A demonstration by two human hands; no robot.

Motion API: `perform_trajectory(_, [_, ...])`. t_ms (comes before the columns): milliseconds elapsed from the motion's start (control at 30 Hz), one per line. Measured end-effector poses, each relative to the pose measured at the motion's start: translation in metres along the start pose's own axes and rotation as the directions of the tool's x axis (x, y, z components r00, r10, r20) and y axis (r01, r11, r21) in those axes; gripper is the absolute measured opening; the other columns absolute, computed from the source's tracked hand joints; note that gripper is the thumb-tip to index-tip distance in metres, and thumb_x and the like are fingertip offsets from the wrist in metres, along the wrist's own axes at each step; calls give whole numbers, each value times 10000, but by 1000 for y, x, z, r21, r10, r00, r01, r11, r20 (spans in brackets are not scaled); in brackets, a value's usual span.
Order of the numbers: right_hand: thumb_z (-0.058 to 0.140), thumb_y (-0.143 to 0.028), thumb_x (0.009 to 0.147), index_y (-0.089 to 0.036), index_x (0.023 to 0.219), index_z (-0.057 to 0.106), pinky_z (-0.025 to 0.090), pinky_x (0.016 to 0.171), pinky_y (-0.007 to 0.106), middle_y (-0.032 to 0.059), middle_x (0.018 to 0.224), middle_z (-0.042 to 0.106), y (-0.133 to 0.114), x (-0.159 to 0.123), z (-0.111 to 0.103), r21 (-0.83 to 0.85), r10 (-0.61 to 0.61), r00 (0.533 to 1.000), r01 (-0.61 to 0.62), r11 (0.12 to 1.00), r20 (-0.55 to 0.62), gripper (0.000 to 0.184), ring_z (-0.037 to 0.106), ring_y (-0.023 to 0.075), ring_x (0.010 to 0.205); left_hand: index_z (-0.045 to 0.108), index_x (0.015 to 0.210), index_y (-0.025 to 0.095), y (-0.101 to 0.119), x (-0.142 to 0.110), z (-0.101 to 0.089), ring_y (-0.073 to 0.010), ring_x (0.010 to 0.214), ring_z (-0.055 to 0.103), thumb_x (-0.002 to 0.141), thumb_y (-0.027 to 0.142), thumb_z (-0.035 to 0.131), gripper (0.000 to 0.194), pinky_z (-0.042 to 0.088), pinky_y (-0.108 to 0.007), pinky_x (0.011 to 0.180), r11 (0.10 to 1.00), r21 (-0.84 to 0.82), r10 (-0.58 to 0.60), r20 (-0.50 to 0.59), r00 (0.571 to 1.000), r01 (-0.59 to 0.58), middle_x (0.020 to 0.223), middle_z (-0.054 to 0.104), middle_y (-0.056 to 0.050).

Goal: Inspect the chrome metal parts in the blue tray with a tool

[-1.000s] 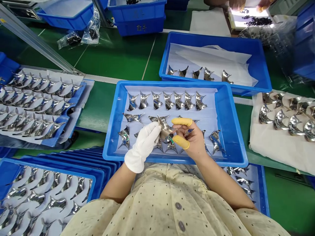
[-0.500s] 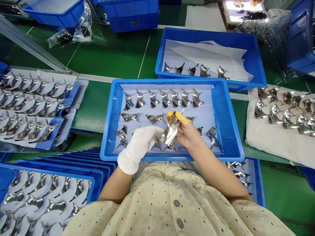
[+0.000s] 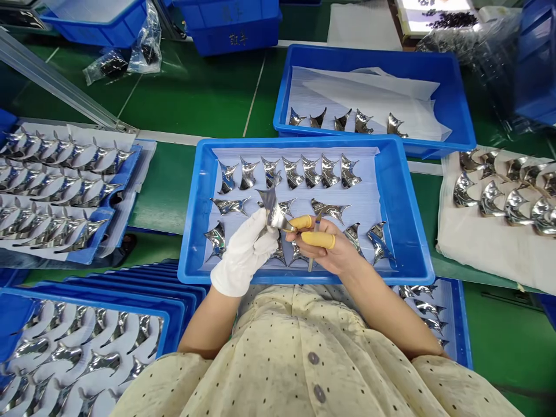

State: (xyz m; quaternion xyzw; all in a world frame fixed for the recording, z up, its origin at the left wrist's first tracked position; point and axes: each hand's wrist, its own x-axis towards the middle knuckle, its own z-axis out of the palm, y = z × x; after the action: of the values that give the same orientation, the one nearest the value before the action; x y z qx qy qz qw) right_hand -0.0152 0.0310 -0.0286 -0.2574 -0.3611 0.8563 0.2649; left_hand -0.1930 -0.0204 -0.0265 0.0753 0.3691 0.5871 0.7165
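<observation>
So, risk: judging by the grip, the polished metal piece [image 3: 273, 211] could slip if the pinch loosens, and its sharp points could then strike the pieces just below and mark their mirror surfaces.
Left side of the table: stacked trays of matching metal pieces [image 3: 56, 174] sit on white sheets, with more at lower left [image 3: 87, 362].
Left hand [image 3: 243, 255]: in a white cotton glove [image 3: 234, 272], its fingers are closed on the piece's lower part.
Held piece: it stands tilted, points upward, above the middle of the blue plastic tray [image 3: 286, 142].
Right hand [image 3: 324, 246]: partly open, with yellow finger cots [image 3: 318, 240] on two fingers; the upper cot touches the piece's base, and a thin rod [image 3: 311, 260] sits among the fingers.
In the way: rows of pieces on white paper [image 3: 310, 172] lie directly beneath both hands.
Right side: another blue tray [image 3: 369, 52] sits at upper right, and more pieces rest on white cloth [image 3: 460, 243] at far right.
</observation>
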Motion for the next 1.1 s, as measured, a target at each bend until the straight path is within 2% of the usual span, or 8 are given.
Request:
perform_trajectory(167, [875,-424,729,-199,891,738,134,432,241,20,793,761,5,2,10,11,-40,999,40,999,2,309,179,19,425,577,736,144,-7,4,4,-17,391,255,1082,271,512,374,292,-136,392,985,-99,-142,-19,990,139,568,433,52])
perform_trajectory(333, [848,-569,726,-198,734,637,177,438,234,-16,626,637,2,-2,0,-117,-142,972,122,986,-187,427,205,38,437,671,937,161,-22,5,0,-15,434,343,927,184,744,78,318,-132,416,1000,12,-21,60,998,20,665,537,47])
perform_trajectory(400, [804,-547,742,-207,711,618,237,462,241,-11,622,615,-15,-10,-18,-369,-282,916,166,915,-287,389,305,68,463,707,1107,179,-24,4,-4,-6,472,384,873,155,792,250,351,-134,441,995,91,31,69,997,-37,822,646,15])
perform_trajectory(533, [694,-343,810,-190,791,699,383,612,292,57,788,706,-64,-29,-72,-937,-604,720,-219,272,-343,155,558,165,651,744,1203,172,-19,1,-12,-5,511,400,878,232,796,334,372,-139,446,983,159,80,95,992,-94,990,708,-38])
perform_trajectory(633, [615,-244,859,-137,902,743,430,677,328,156,914,763,-91,-27,-111,-736,-570,698,-639,-224,-432,173,681,278,827,775,1120,170,-12,-1,-14,-17,519,396,843,297,839,311,396,-138,448,985,132,100,79,992,-110,896,692,-19])
perform_trajectory(833, [558,-195,913,-55,1128,757,508,751,382,258,1039,769,-97,3,-149,-577,-432,735,-678,-456,-522,325,725,401,1029,782,1098,156,10,-11,-26,-30,540,437,758,336,909,405,437,-135,459,967,148,216,-43,976,-207,840,659,0])
perform_trajectory(967, [538,-169,919,-34,1150,767,533,800,425,287,1087,757,-95,13,-153,-565,-394,741,-671,-481,-544,352,720,413,1056,788,1035,150,35,-20,-53,-59,592,494,677,365,956,450,478,-146,499,878,282,446,-197,873,-386,824,681,-18])
perform_trajectory(1100, [581,-268,937,-55,1135,772,533,789,419,276,1081,756,-99,10,-150,-556,-373,732,-678,-481,-570,348,709,406,1055,778,989,146,63,-28,-91,-86,630,548,723,356,887,356,476,-172,533,672,499,719,-263,643,-547,804,699,-26])
